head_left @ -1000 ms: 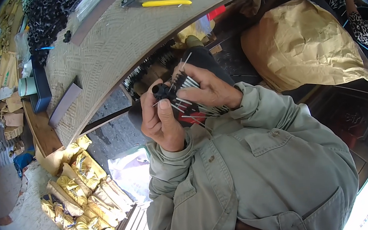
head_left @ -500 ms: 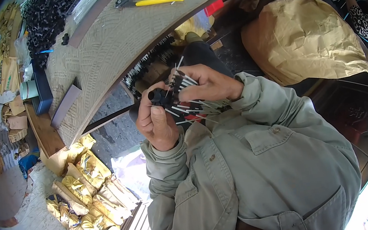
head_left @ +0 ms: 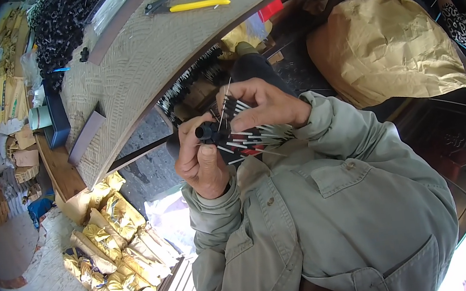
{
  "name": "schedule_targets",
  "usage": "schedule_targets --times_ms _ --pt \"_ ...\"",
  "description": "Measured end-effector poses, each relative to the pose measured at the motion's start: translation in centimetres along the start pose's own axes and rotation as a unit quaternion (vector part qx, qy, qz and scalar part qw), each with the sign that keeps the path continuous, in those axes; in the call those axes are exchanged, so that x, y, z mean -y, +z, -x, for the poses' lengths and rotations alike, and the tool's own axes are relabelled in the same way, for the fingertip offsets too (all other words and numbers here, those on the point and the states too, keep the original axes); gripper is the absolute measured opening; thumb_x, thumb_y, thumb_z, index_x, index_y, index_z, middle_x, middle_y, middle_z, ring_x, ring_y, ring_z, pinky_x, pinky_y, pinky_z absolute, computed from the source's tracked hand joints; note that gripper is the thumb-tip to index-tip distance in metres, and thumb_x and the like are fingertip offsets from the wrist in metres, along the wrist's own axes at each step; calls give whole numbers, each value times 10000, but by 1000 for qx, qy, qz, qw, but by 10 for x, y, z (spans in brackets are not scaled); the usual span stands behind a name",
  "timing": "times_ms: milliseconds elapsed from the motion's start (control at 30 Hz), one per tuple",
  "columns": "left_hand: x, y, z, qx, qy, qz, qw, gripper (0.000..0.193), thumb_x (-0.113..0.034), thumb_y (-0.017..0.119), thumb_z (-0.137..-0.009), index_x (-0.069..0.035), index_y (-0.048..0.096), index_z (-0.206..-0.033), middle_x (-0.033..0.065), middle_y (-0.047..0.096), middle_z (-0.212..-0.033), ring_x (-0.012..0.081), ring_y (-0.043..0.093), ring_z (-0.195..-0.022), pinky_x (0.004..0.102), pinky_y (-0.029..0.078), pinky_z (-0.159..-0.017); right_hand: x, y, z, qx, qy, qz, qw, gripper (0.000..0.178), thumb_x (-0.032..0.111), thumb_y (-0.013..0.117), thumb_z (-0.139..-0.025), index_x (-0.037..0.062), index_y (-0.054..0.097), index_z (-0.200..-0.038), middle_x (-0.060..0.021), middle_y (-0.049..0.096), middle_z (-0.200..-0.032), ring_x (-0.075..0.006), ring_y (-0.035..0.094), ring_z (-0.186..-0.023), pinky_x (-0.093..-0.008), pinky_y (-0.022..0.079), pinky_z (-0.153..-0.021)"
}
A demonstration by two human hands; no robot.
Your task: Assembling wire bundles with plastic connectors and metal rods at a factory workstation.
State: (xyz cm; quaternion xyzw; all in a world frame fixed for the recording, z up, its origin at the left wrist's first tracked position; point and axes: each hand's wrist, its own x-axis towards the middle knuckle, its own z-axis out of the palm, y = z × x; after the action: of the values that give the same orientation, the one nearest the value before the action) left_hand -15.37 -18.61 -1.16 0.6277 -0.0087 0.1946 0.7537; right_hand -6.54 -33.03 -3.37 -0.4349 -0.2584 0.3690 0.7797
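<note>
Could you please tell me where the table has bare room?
The patterned tabletop looks largely bare between the yellow-handled cutters, the short dark bar and the near edge. It's crowded at the far left, under heaped black parts.

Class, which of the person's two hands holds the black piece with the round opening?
The left hand, its thumb against the black piece; the right hand holds thin white rods instead.
</note>
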Motion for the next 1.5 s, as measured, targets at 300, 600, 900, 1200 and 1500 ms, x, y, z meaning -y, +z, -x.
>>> schedule_targets --times_ms 300,600,900,1200,1500 --pt "-1 -1 -2 -5 3 64 998 376 -258 610 -820 91 590 -958 172 564 -962 205 538 -872 304 418 -796 22 -3 -3 62 18 81 995 215 54 678 -763 -29 602 -946 15 591 -795 -15 501 -720 -187 407 -596" --pt "3 -21 -19 125 -48 86 987 442 -327 649 -788 100 615 -898 171 581 -883 210 549 -808 301 424 -757 9 6 -2 61 26 -88 994 193 106 698 -722 -5 578 -825 2 533 -767 -58 482 -722 -218 383 -630" --pt "-1 -16 -22 126 -66 134 981 376 -272 694 -754 71 621 -892 169 598 -869 218 568 -796 313 440 -746 13 9 -1 63 25 -30 997 202 125 701 -700 19 535 -746 -8 502 -773 -91 468 -736 -245 350 -666" --pt "17 -29 -33 232 43 101 967 355 -329 699 -732 9 659 -835 123 607 -877 230 485 -823 360 382 -763 17 5 2 78 136 -88 984 220 106 718 -704 -13 610 -854 -18 581 -803 -56 511 -724 -203 390 -628" --pt "-25 -4 -33 112 22 -66 991 439 -120 656 -767 4 514 -1164 151 564 -1102 330 407 -1184 436 278 -1007 27 20 11 -34 -199 128 971 193 25 687 -722 1 497 -748 -186 529 -1085 -146 511 -830 -264 396 -697"
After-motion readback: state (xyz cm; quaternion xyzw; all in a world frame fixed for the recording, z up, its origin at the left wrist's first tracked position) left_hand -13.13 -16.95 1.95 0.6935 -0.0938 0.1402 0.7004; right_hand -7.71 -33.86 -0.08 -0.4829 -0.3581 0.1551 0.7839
